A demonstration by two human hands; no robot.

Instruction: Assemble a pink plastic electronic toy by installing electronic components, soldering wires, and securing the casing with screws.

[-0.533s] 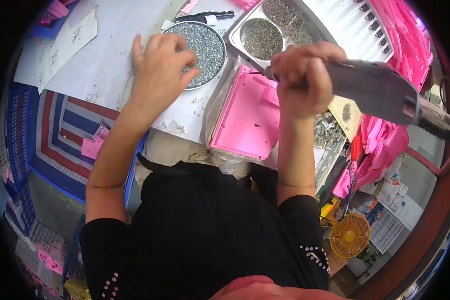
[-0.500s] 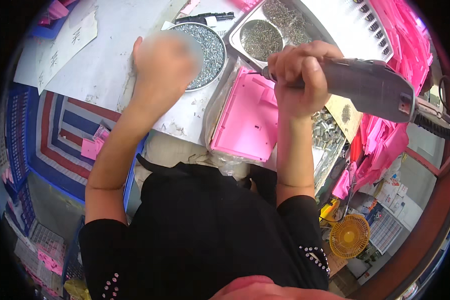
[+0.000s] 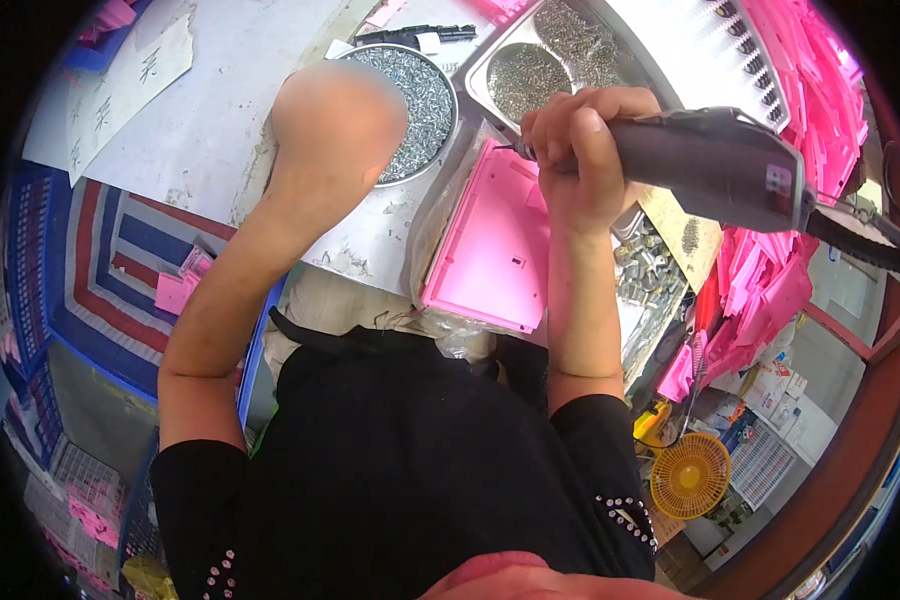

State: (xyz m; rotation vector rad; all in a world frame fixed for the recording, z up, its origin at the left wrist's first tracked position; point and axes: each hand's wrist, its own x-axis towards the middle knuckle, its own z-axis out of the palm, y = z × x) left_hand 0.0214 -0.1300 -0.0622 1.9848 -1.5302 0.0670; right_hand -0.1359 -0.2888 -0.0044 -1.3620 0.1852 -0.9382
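My right hand (image 3: pixel 582 150) is wrapped round a dark grey electric screwdriver (image 3: pixel 715 170), held nearly level with its bit to the left. That bit hovers at the upper edge of a pink plastic panel (image 3: pixel 490 245), which lies on clear plastic wrap at the table's front. My left hand (image 3: pixel 336 125) is over the left part of a round dish of small silvery screws (image 3: pixel 425 112). Blur covers its fingers, so what they hold, if anything, cannot be seen.
A white tray with brownish screws (image 3: pixel 530 80) stands behind the panel. Small metal parts (image 3: pixel 650 272) lie right of my right forearm. Pink pieces (image 3: pixel 770 290) pile up at the right. A blue crate with a striped lining (image 3: pixel 135 270) stands left, and a black part (image 3: pixel 415 36) lies behind the dish.
My right hand and the screwdriver have shifted a little left. My left hand stays over the screw dish, its fingers blurred in both frames.
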